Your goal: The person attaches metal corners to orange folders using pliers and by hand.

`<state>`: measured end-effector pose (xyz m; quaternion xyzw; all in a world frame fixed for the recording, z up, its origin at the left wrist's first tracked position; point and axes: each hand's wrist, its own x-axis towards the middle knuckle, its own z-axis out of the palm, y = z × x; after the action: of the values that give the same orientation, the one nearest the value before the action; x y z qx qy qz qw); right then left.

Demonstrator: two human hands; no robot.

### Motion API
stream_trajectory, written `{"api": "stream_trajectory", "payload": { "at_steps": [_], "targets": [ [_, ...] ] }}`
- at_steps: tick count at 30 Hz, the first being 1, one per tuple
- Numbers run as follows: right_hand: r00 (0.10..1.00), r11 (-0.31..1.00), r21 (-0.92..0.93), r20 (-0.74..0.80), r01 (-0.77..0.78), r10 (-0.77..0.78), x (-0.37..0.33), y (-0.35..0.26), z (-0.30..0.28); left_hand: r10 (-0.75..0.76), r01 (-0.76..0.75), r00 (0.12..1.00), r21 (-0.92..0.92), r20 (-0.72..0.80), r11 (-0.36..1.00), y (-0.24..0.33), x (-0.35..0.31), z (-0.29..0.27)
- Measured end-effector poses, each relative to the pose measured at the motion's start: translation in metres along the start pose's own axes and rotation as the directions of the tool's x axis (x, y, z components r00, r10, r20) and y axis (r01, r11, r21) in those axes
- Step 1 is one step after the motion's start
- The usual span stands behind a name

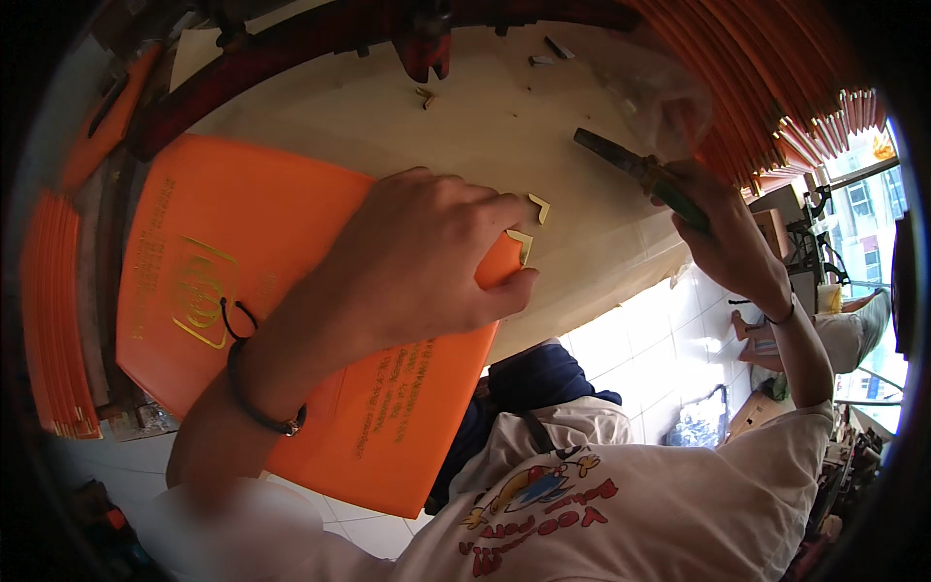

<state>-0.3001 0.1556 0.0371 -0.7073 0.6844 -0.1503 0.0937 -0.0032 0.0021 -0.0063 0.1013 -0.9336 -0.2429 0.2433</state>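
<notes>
An orange hardback cover [242, 194] with gold lettering and a gold emblem lies at an angle in front of me. My left hand [446, 252] grips it near its right-hand corner, thumb and forefinger on either side of that tip. A gold metal corner piece [524, 244] sits at the tip, between those fingers. Just beyond it, a second gold corner piece [539, 209] rests on the table. Off to the right, my right hand [713, 218] is closed around green-handled pliers [621, 155]. Their dark jaws point up and left, apart from the cover.
Beneath is a pale paper-covered tabletop [465, 136] with small metal scraps [425, 97]. A dark red metal frame [281, 63] arches along the far edge. Orange covers are stacked [756, 78] at the far right and also [60, 310] at the left. Another person [844, 330] is at right.
</notes>
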Motion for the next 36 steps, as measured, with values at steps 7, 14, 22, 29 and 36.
{"api": "stream_trajectory", "payload": {
  "at_steps": [7,14,22,29,36],
  "targets": [
    [0.961,0.986,-0.131,-0.239,0.106,-0.135,0.025,0.016,0.034,0.000,0.000,1.000,0.004,-0.003,1.000,0.003,0.001,0.001],
    [0.935,0.992,0.048,-0.342,0.113,-0.090,0.042,0.019,0.049,-0.063,0.060,0.996,0.054,0.056,0.997,0.010,0.002,-0.007],
    [0.879,0.978,-0.059,-0.430,0.201,-0.206,0.042,0.026,0.050,-0.156,0.154,0.964,0.027,0.214,0.988,0.015,0.004,-0.011],
    [0.824,0.956,-0.149,-0.485,0.253,-0.294,0.046,0.031,0.054,-0.128,0.114,0.933,0.062,0.337,0.992,0.053,-0.022,0.001],
    [0.870,0.977,-0.039,-0.448,0.209,-0.205,0.043,0.029,0.050,-0.125,0.093,0.946,0.118,0.299,0.989,0.097,-0.061,0.004]
  ]
}}
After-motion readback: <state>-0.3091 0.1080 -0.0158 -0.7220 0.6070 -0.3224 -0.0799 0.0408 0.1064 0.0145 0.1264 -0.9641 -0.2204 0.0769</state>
